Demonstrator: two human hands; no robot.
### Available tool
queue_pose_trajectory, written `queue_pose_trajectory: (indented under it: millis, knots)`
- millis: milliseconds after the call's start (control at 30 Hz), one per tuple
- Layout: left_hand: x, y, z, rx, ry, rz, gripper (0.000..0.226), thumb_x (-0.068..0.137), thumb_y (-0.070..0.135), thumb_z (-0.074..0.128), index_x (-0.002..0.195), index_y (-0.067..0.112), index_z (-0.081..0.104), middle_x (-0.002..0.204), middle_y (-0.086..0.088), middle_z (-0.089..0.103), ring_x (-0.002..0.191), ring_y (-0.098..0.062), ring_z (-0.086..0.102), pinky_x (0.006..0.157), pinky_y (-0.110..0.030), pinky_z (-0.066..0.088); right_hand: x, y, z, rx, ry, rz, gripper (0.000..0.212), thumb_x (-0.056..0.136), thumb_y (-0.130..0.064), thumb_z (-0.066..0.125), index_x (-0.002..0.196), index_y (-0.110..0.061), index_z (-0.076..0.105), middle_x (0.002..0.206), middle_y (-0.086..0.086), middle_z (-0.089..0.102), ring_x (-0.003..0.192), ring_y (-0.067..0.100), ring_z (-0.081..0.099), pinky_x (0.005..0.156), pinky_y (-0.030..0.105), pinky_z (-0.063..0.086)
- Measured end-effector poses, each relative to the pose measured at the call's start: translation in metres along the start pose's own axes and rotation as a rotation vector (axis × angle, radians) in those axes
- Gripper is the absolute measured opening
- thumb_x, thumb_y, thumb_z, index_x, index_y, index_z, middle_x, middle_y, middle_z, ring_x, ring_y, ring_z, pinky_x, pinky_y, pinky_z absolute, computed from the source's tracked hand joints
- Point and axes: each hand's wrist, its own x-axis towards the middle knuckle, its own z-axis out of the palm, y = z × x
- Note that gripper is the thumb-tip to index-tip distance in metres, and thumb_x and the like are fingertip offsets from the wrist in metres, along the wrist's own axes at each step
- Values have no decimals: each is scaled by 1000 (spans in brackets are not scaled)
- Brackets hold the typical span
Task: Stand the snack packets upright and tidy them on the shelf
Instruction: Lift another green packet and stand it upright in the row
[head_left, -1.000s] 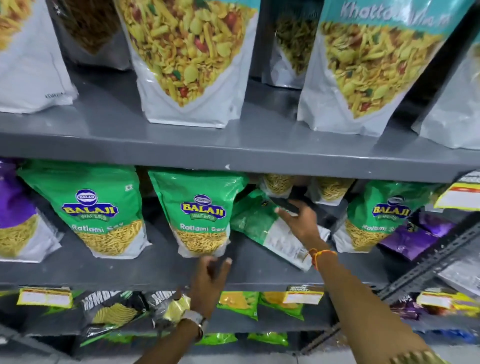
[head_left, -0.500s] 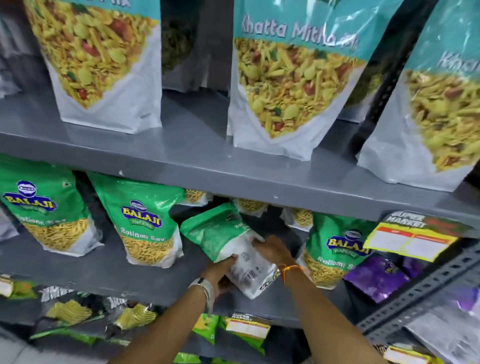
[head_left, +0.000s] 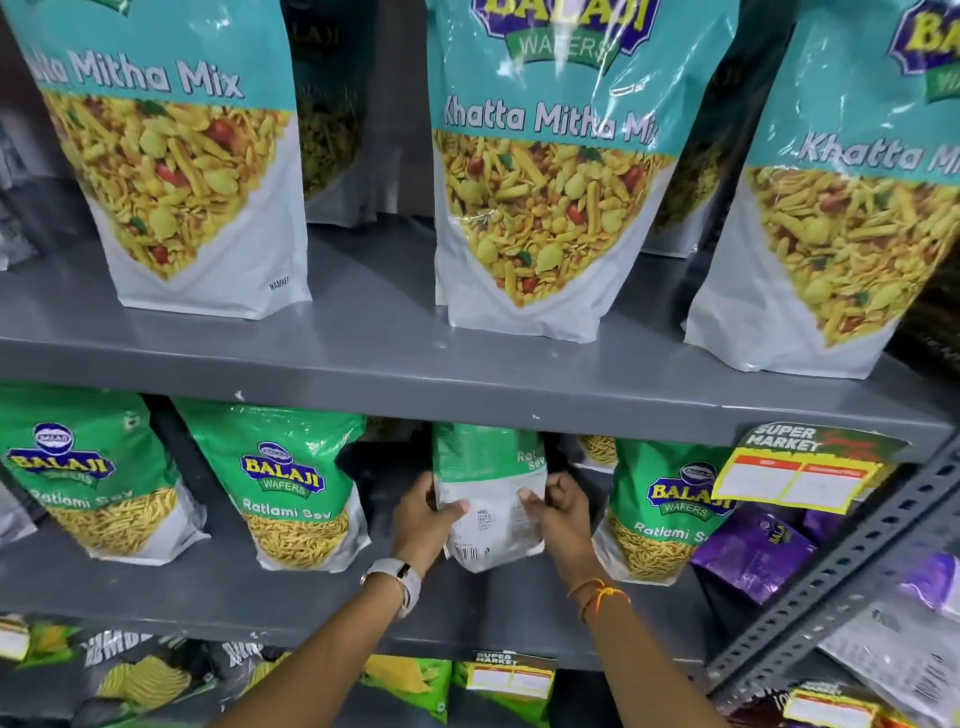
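Observation:
A green and white Ratlami Sev packet (head_left: 488, 488) stands upright on the middle grey shelf (head_left: 311, 603), its printed back facing me. My left hand (head_left: 423, 519) grips its left edge and my right hand (head_left: 561, 517) grips its right edge. Two matching green packets (head_left: 291, 483) (head_left: 88, 473) stand upright to the left. Another green packet (head_left: 665, 504) stands to the right, touching my right hand. More packets sit behind, mostly hidden in shadow.
Large teal Khatta Mitha Mix pouches (head_left: 545, 171) stand on the upper shelf (head_left: 467, 374). Purple packets (head_left: 753, 556) lie at the right by a slotted metal upright (head_left: 852, 566). A yellow price tag (head_left: 800, 473) hangs from the upper shelf edge. Chip bags (head_left: 140, 680) fill the shelf below.
The green packet lay tilted on the shelf; both hands closed on it and turned it upright. The camera moved closer and swung right.

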Motion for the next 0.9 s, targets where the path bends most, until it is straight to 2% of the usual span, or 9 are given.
queue_pose_trajectory:
  millis: [100,233,400,500,600,667,733,833,900]
  knots:
    - [4,-7,-5,55,-110,77,29,68,5,69,88,24,59,94,-7,71,87,-20,63,84,-44,52,-9,9,-4,3,-1,-23,29,76,16,61,75,-7,44,69,8,53,68,16,44,64,28,38]
    - [1,-27,-10,136,-199,147,30,75,5,66,99,19,55,104,-13,68,94,-23,62,87,-49,50,-25,25,-11,-51,-18,1,44,76,13,65,65,-21,38,52,-15,42,57,3,36,56,18,35]
    - [12,-25,-18,43,-387,51,43,78,-5,65,104,25,50,110,3,63,93,2,65,76,-15,52,-33,18,-5,-116,14,-17,38,79,4,66,68,-22,41,65,0,38,66,14,35,64,30,34]
    - [18,-17,-22,-43,-473,-5,47,77,2,70,110,23,45,112,3,63,93,6,65,74,-15,52,-49,19,4,-290,211,-65,23,80,-12,70,85,-13,47,82,11,48,74,21,44,70,39,43]
    - [18,-6,-19,-79,-494,-31,56,79,22,71,125,26,40,115,15,61,96,11,61,77,-10,49,-73,27,27,-353,373,-149,35,77,-21,74,100,-13,48,99,8,49,88,26,52,80,47,50]
    - [15,-1,-17,-64,-516,-24,49,84,32,62,128,29,41,116,20,58,95,18,58,75,-2,45,-85,30,46,-399,313,-165,56,70,-23,79,115,-12,48,109,2,46,104,24,51,90,42,48]
    - [9,0,-17,-17,-546,-3,41,82,49,57,120,36,47,113,20,57,92,19,58,72,2,42,-87,31,58,-399,221,-116,87,64,-29,82,134,-9,36,129,8,41,124,23,40,105,38,38]
    - [-3,-5,-18,172,-458,74,57,71,75,46,111,35,55,107,0,66,87,3,62,65,-5,44,-77,22,58,-385,94,-52,114,53,-40,85,143,-13,21,147,9,30,137,22,27,115,42,29]
    - [-9,-12,-18,245,-403,202,68,77,71,40,109,14,61,99,-15,70,85,-15,64,63,-11,44,-69,17,53,-412,73,-70,113,45,-46,82,140,-15,29,140,7,44,129,22,40,109,41,37]
